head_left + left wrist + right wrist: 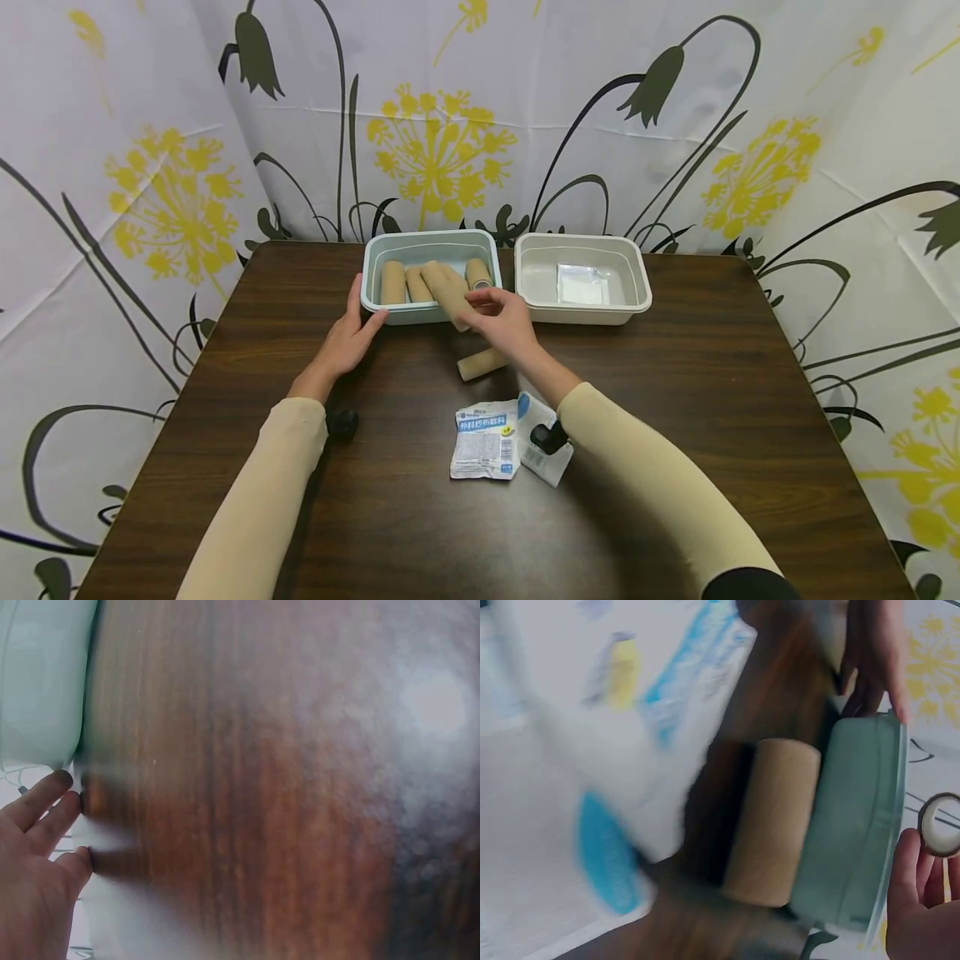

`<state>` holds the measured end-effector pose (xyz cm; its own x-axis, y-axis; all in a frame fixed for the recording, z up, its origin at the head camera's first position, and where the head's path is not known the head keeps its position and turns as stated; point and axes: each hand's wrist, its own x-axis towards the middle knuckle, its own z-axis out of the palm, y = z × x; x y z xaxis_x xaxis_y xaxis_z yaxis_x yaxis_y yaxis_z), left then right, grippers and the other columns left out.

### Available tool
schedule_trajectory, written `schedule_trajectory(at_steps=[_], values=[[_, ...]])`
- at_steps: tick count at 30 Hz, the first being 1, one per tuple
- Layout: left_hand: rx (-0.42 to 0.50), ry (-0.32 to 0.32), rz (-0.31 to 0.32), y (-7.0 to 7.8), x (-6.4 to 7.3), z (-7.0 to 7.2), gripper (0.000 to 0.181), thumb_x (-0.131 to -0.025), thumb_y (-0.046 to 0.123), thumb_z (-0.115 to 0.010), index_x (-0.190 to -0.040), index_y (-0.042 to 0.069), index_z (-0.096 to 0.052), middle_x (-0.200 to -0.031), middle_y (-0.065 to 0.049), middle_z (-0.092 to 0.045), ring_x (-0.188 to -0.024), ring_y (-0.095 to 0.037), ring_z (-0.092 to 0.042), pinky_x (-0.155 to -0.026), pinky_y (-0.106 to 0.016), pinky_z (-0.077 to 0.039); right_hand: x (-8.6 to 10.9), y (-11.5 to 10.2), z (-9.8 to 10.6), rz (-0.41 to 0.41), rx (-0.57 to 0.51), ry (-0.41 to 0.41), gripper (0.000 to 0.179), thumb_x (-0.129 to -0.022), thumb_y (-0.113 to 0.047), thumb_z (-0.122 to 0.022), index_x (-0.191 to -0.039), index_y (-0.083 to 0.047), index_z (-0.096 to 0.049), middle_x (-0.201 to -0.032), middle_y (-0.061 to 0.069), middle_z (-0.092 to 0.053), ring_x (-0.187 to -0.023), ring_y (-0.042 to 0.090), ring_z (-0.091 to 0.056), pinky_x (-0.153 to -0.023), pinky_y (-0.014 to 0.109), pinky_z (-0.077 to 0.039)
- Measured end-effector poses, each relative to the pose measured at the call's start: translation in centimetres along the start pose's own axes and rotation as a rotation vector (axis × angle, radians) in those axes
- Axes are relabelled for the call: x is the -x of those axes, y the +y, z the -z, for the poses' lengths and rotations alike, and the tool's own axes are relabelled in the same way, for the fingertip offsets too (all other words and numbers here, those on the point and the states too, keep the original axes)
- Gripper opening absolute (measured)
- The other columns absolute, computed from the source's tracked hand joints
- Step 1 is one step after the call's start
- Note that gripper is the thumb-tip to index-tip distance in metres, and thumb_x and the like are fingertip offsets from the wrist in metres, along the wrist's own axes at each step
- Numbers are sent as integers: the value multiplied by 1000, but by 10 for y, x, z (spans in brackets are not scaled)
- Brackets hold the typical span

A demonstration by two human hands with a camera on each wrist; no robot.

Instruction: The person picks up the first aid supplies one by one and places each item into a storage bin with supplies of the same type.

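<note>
In the head view my right hand (512, 325) pinches a tan bandage roll (445, 292), holding it tilted over the front rim of the pale green bin (420, 315). Its hollow, white-lined end faces the right wrist view, where the roll (928, 846) shows only in part. Several similar rolls (393, 283) lie in that bin. My left hand (347, 340) rests against the bin's left end, thumb by the front corner. Its fingers look fairly straight in the left wrist view. Another tan bandage roll (481, 365) lies on the table in front of the bin.
Right of the green bin stands a cream bin (592, 316) with a flat white packet (582, 286) inside. Two white-and-blue gauze packets (484, 446) lie on the dark wooden table (405, 517), one partly under my right wrist. A patterned curtain (570, 50) hangs behind.
</note>
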<state>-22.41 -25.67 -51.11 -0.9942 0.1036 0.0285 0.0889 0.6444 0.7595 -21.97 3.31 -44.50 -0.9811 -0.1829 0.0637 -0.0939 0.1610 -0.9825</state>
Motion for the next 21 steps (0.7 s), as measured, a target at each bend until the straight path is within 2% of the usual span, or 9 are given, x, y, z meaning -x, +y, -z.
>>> schedule_trajectory(at_steps=[4,10,13,16,18,21], values=[[-4,1,1,0,0,0,80,-101,53,-42,-155,36,15,-162,-17,-11,-140,-48,-24,-108,-66,-19,-13,-9,-11,-23,-76,47,27,-82,-6,-78,-106,2,-71,-98,12,-68,-82,15,-64,-67,26,-55],[-6,2,2,0,1,0,80,-101,53,-42,-155,38,15,-162,-17,-12,-140,-47,-25,-109,-64,-19,-30,-18,-26,-67,-120,125,25,-81,-5,-78,-103,4,-70,-94,11,-69,-78,10,-62,-64,24,-53],[-3,0,3,0,2,0,80,-102,52,-42,-155,38,15,-162,-17,-12,-140,-48,-25,-109,-64,-19,-36,-19,-32,-117,-157,162,24,-82,-5,-78,-103,3,-70,-94,9,-68,-78,10,-61,-68,27,-55],[-3,0,5,-1,2,0,80,-101,53,-42,-155,39,15,-162,-17,-12,-139,-48,-25,-109,-64,-19,-43,-20,-36,-167,-239,196,25,-82,-7,-77,-105,1,-70,-97,7,-67,-80,13,-62,-74,30,-56],[-3,0,3,-1,1,0,80,-101,53,-42,-155,39,16,-162,-18,-11,-139,-49,-26,-108,-65,-19,-48,-20,-37,-174,-298,203,29,-83,-6,-75,-110,1,-69,-102,8,-66,-85,15,-63,-78,30,-55],[6,-4,-1,0,0,-1,80,-101,54,-42,-154,40,15,-162,-16,-11,-140,-48,-25,-108,-66,-19,-51,-18,-38,-182,-300,181,34,-84,-4,-74,-116,2,-68,-110,12,-66,-94,15,-62,-79,26,-53]])
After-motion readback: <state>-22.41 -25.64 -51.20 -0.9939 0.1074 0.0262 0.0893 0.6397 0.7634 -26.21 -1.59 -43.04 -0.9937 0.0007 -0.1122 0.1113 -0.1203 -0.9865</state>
